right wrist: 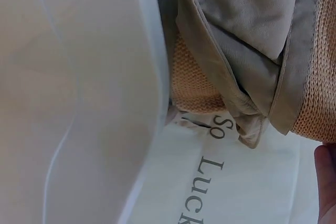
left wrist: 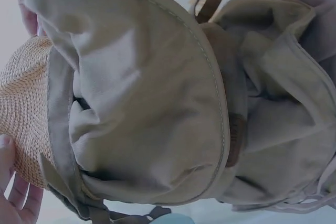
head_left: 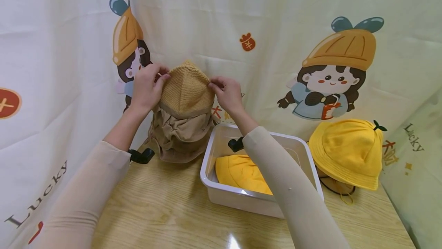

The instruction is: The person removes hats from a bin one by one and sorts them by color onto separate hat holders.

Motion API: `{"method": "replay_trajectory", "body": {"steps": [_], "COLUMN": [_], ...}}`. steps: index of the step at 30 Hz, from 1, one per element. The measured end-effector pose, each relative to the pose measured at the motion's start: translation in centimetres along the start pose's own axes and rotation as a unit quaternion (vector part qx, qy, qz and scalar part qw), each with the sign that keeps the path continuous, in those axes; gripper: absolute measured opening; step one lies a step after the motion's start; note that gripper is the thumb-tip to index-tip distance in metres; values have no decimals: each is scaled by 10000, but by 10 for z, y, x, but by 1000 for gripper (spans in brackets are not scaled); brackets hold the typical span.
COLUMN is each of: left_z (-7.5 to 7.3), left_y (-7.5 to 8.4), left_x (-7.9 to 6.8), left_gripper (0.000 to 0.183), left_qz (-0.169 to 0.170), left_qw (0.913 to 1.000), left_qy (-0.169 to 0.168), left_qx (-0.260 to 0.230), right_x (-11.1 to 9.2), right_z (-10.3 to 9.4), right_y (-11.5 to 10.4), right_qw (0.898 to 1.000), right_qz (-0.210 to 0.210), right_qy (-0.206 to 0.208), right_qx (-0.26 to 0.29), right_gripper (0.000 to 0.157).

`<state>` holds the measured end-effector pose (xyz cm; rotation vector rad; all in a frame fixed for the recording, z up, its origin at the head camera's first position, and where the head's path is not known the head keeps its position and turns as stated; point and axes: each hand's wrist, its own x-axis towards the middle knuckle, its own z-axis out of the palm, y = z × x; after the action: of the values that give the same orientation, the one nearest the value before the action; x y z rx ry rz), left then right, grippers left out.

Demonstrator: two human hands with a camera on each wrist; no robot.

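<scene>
My left hand point(head_left: 147, 86) pinches the left edge of a hat's tan woven crown point(head_left: 186, 88). On the opposite edge, the thumb and fingers of my right hand point(head_left: 228, 92) pinch the crown too. Below the crown hangs the hat's khaki cloth part point(head_left: 179, 134), folded and creased, down to the table. The left wrist view shows the khaki cloth point(left wrist: 142, 87) broad and stitched along its edge, with more khaki cloth beyond it. In the right wrist view, a khaki band point(right wrist: 296, 56) meets the woven crown, and fingertips touch the crown's lower edge. What supports the hat is hidden.
A white plastic bin point(head_left: 215, 195) stands under my right forearm, with a yellow hat point(head_left: 241, 172) inside. Right of it, another yellow hat point(head_left: 348, 151) with a green sprout sits raised above the wooden table point(head_left: 155, 210). A printed curtain point(head_left: 214, 11) hangs close behind.
</scene>
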<state>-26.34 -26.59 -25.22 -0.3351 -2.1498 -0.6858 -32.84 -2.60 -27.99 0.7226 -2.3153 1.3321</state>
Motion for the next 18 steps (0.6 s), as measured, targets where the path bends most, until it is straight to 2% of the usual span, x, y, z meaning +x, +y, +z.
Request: {"method": "replay_trajectory", "body": {"steps": [10, 18], "left_z": [4, 9], "left_y": [-16, -23], "left_x": [-10, -17], "left_gripper": [13, 10], "left_qz": [28, -2], "left_qw": [9998, 9995], "left_qy": [-164, -281], "left_qx": [83, 144], "right_x": [-7, -13], "right_z": [6, 10], "right_y": [6, 13], "right_qw": [9995, 9992], "right_qz": [7, 170], "right_qy": [-197, -248], "right_qx": [-235, -269], "right_gripper": [16, 14]}}
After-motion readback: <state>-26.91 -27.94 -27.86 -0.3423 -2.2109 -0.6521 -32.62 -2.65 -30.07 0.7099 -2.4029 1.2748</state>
